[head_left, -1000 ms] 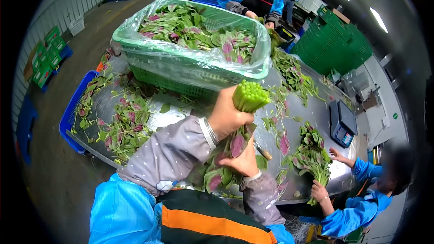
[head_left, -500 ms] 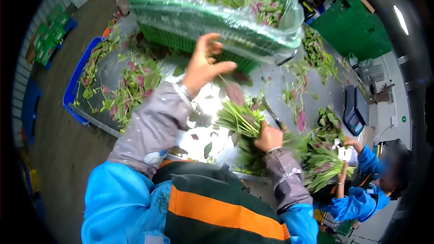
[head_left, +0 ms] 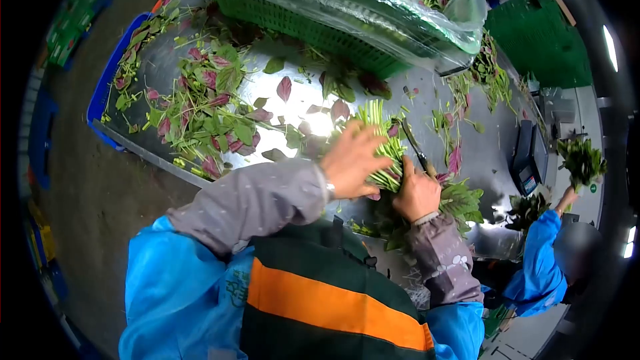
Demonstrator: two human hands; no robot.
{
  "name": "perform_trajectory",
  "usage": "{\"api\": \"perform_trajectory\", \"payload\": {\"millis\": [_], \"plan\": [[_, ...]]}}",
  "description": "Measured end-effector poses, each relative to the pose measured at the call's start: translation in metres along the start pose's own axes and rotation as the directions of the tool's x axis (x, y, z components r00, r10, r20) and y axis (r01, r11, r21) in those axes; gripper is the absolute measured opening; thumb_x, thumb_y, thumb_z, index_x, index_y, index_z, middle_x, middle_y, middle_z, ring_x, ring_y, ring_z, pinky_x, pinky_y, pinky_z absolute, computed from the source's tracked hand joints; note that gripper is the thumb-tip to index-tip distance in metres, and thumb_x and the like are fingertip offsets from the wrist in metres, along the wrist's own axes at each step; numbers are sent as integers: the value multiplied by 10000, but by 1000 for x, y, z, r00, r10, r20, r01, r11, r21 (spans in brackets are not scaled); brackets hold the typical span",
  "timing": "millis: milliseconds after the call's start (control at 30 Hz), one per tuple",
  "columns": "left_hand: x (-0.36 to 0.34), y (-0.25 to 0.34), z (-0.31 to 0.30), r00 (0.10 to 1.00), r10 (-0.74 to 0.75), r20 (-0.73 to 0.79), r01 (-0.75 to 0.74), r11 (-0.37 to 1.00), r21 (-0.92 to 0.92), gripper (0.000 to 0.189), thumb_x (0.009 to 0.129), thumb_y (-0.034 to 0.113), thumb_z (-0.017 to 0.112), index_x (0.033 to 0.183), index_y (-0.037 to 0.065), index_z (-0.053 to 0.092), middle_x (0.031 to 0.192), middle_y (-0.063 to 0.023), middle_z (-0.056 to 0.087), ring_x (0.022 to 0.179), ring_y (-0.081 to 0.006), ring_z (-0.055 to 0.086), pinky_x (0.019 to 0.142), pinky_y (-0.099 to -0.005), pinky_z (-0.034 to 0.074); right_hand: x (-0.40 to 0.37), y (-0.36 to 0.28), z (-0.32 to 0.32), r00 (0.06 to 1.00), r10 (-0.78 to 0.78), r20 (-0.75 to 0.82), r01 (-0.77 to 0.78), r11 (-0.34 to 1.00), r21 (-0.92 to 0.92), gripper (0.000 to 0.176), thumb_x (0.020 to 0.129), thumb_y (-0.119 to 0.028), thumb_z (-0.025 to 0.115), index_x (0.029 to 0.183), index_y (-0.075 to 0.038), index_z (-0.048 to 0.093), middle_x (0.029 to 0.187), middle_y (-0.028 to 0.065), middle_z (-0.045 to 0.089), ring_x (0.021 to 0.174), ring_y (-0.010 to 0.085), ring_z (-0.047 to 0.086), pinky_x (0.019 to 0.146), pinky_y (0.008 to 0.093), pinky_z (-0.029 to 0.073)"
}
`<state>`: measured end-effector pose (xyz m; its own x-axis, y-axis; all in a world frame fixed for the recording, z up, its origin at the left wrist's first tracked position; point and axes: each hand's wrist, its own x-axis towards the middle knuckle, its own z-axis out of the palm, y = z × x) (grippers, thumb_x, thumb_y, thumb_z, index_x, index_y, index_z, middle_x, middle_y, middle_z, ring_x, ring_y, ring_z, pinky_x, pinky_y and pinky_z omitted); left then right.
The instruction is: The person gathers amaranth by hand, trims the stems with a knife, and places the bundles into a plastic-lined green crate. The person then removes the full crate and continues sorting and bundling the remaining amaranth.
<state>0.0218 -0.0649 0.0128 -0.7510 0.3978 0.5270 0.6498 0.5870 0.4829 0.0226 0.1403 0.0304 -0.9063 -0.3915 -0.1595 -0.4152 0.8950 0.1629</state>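
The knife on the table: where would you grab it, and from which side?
I'd grip the knife by its short brown handle, coming from the wearer's side, just beyond the right hand. That end faces the wearer, while the slim blade points away across the metal table, so this should keep fingers off it.

The bare left hand (head_left: 355,162), earlier open and apart from the leafy bundle of bright-green stems (head_left: 375,119), now touches it; well right of that bundle, a co-worker's hand (head_left: 569,198) has lifted a dark-green leafy bunch (head_left: 582,162).
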Motion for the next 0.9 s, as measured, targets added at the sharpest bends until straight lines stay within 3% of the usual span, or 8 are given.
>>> {"api": "perform_trajectory", "payload": {"millis": [133,267,367,500,667,800,867,900], "plan": [[-8,-27,11,922,60,383,-19,994,-110,195,610,141,661,788,115,585,806,-43,539,863,-222,544,800,-363,408,-10,1,-18,997,-27,71,21,996,85,675,525,-162,677,1169,-82,494,742,156,605,700,302,610,640,392,475],[-22,-99,-31,956,-154,251,143,988,61,134,612,69,629,745,62,613,670,-122,577,638,-340,577,579,-403,473,-20,41,-57,909,-137,393,-13,934,356,687,533,-169,712,1179,-51,509,810,187,636,767,275,633,702,345,490],[-1,-104,-67,825,-437,358,558,728,-399,107,746,133,669,807,49,649,743,-62,641,696,-157,614,624,-289,485,-21,87,-45,653,-632,418,-114,463,879,589,596,-69,732,1139,5,516,927,88,603,856,118,523,760,260,433],[31,-40,-23,783,-205,587,598,-11,-801,447,742,78,703,1145,49,514,1049,-66,579,979,-118,537,814,-247,448,-29,96,-21,69,-852,519,-594,383,708,428,661,-153,669,1045,-14,543,1009,98,522,767,219,529,698,353,419],[33,-39,-32,622,45,781,746,268,-610,327,697,173,759,948,5,634,821,-66,647,677,-77,585,542,-224,505,-81,43,13,617,-777,123,-667,-435,605,447,654,-163,668,1053,-13,534,987,99,520,758,222,525,687,352,410],[19,-80,-45,627,-596,501,727,218,-651,128,734,77,686,798,-27,648,719,-108,650,535,-122,609,499,-240,504,-92,34,16,743,-667,57,-575,-592,564,461,648,-171,667,1058,-13,526,968,100,520,751,225,521,679,351,404],[16,-50,-44,762,-562,322,616,474,-630,102,758,88,664,808,2,640,672,-60,632,556,-96,575,525,-237,471,-95,32,18,769,-638,43,-553,-629,545,469,646,-175,666,1061,-13,523,959,100,519,748,227,519,675,350,401],[25,-11,-62,627,-576,524,778,437,-451,243,715,228,724,801,18,640,699,-77,639,566,-133,589,535,-256,467,-96,30,21,782,-622,34,-538,-647,540,472,644,-176,666,1063,-12,521,955,101,519,746,227,518,673,350,399]]}}
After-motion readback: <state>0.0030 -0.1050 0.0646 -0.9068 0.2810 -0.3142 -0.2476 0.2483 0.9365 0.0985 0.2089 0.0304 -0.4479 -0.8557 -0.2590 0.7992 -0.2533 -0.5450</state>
